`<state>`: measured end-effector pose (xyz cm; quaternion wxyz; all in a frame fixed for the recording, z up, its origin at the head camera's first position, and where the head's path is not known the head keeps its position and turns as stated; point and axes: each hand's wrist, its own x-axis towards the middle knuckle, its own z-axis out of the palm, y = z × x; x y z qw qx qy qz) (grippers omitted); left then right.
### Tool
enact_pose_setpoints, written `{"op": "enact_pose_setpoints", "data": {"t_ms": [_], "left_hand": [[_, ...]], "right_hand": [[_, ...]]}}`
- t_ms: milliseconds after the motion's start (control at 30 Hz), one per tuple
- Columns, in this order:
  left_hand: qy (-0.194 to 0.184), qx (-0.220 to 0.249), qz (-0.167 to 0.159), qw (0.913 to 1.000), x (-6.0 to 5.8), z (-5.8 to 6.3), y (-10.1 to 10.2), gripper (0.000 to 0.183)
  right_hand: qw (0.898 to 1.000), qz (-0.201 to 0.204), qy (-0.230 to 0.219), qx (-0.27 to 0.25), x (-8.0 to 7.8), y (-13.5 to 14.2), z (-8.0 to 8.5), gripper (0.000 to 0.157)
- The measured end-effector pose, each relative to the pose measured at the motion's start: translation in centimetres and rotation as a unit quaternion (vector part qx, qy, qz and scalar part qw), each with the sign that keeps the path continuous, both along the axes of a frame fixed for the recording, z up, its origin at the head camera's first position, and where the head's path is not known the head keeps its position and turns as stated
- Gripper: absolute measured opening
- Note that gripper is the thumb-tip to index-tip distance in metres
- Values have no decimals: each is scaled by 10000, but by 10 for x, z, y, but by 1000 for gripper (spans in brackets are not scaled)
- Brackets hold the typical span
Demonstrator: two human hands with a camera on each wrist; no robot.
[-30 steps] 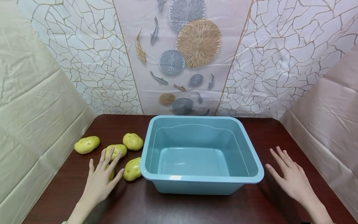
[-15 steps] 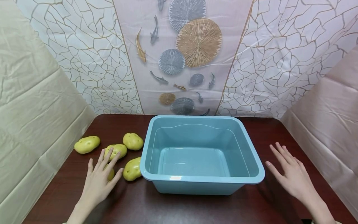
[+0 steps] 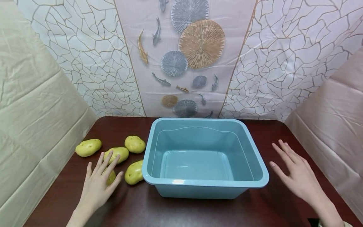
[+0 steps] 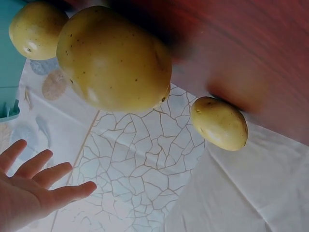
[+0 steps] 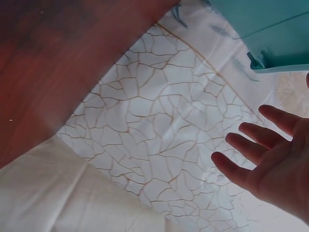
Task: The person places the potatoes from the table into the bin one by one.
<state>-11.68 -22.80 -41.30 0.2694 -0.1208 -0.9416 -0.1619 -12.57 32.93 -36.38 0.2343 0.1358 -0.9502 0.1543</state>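
My left hand (image 3: pixel 97 186) hovers with spread, straight fingers over a yellow potato (image 3: pixel 111 178) that it partly hides. Around it lie more potatoes: one at the far left (image 3: pixel 88 148), one just beyond the fingertips (image 3: pixel 120 154), one farther back (image 3: pixel 135 144) and one beside the basin (image 3: pixel 134 172). In the left wrist view a large potato (image 4: pixel 113 60) is close to the camera, apart from the fingers. A light blue plastic basin (image 3: pixel 205 182) stands mid-table with nothing inside. To its right, my right hand (image 3: pixel 299 178) is held with fingers extended, holding nothing.
The dark red-brown table (image 3: pixel 193 212) bears the basin and potatoes. Patterned cloth (image 3: pixel 107 63) hangs at the back. Beige cloth walls slope down on the left (image 3: pixel 37 126) and right (image 3: pixel 334 119) sides of the table.
My right hand has moved slightly forward, away from me. My left hand has shifted a little to the left. The potatoes and basin stay in place.
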Motion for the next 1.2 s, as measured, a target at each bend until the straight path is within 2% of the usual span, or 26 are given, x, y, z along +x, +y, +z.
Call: {"op": "enact_pose_setpoints", "data": {"t_ms": [333, 633, 1000, 1200], "left_hand": [[349, 140, -25, 9993, 2, 4, 2, 54], [626, 128, -202, 9978, 0, 5, 5, 50], [977, -14, -383, 9945, -2, 4, 8, 51], [998, -66, -506, 9937, -2, 3, 11, 45]], "right_hand": [[9990, 328, 263, -172, 4, -15, 16, 61], [9966, 715, 384, -137, 8, -32, 31, 60], [9943, 1003, 363, 73, 8, -49, 36, 62], [9939, 1067, 200, 178, 6, -55, 36, 64]]}}
